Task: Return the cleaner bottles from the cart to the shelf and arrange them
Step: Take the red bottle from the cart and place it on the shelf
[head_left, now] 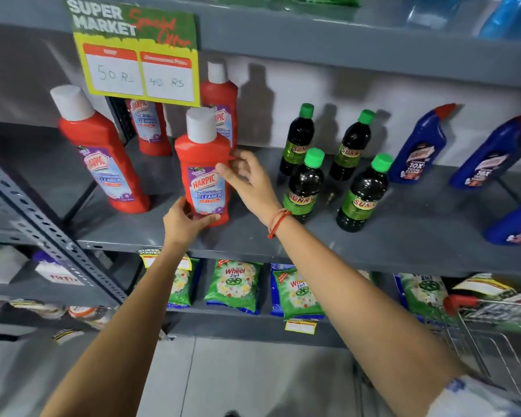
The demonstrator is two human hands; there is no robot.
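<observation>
A red Harpic cleaner bottle (203, 164) with a white cap stands at the front of the grey shelf (253, 236). My left hand (184, 221) grips its base from below and the left. My right hand (244, 176) touches its right side at the label, fingers partly spread. Three more red Harpic bottles stand on the same shelf: one at the left front (103, 155), two at the back (151, 124) (221, 103). The wire cart (491, 332) with a red handle shows at the lower right; no bottles are visible in it.
Several dark Sunny bottles with green caps (304, 185) stand right of the held bottle. Blue Harpic bottles (418, 149) fill the shelf's right end. A price sign (139, 55) hangs from the shelf above. Green Wheel detergent packs (235, 284) sit on the lower shelf.
</observation>
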